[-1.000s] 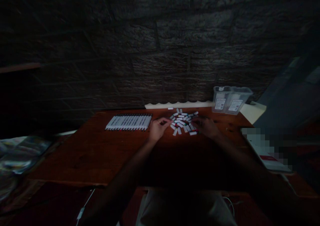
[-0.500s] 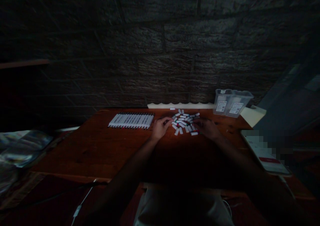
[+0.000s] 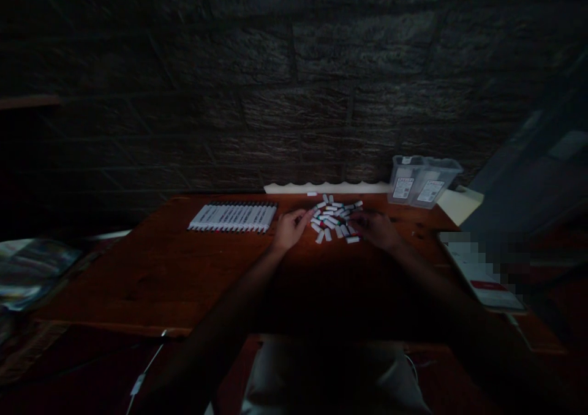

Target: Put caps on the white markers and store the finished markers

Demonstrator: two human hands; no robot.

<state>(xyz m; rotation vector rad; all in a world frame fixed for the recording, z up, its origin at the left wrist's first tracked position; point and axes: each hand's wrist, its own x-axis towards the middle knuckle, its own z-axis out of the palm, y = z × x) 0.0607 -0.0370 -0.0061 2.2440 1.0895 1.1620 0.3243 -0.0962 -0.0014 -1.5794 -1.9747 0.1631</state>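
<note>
The scene is very dark. A pile of several small white marker caps (image 3: 334, 218) lies on a reddish wooden table (image 3: 193, 274). My left hand (image 3: 288, 229) rests at the pile's left edge, fingers curled with the fingertips pinched at a cap. My right hand (image 3: 374, 228) lies at the pile's right edge, fingers bent down onto the caps. A neat row of several white markers (image 3: 233, 217) lies to the left of my left hand.
Two clear plastic boxes with labels (image 3: 422, 182) stand at the back right by the brick wall. A cream scalloped strip (image 3: 326, 188) runs along the table's far edge. Papers (image 3: 482, 274) lie at the right; a cable (image 3: 142, 378) hangs at the front left.
The view has shifted slightly. Both hands stay at the cap pile; my left fingertips have reached a little further into it.
</note>
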